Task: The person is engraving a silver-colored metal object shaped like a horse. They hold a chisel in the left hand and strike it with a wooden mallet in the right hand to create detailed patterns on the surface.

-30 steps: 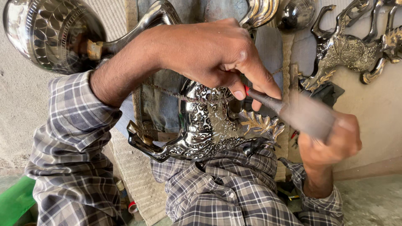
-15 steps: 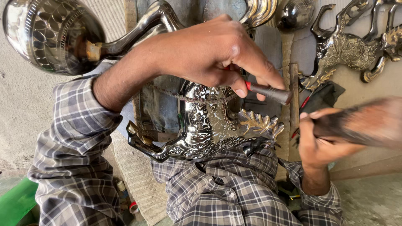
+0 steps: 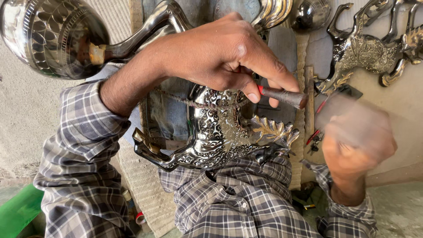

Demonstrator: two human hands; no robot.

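Observation:
My left hand (image 3: 220, 57) pinches a short steel chisel (image 3: 282, 96) with a red band, its tip hidden under my fingers against a silver engraved horse figure (image 3: 220, 136). The figure lies across my lap on my plaid shirt. To the right, my right hand (image 3: 357, 150) is a blur of motion, fist closed around a hammer (image 3: 352, 114). The hammer shows only as a pale smear just right of the chisel's free end.
A round engraved metal vessel (image 3: 48, 39) with a long neck lies at the upper left. Another ornate horse figure (image 3: 365, 53) lies at the upper right. A wooden stick (image 3: 309, 101) and small red-handled tools (image 3: 313, 141) lie between them. A woven mat (image 3: 145, 189) and a green object (image 3: 17, 211) are at the lower left.
My right hand swung the hammer from the chisel's end out to the right, and now blurs lower and nearer the chisel. My left hand and the chisel have barely shifted.

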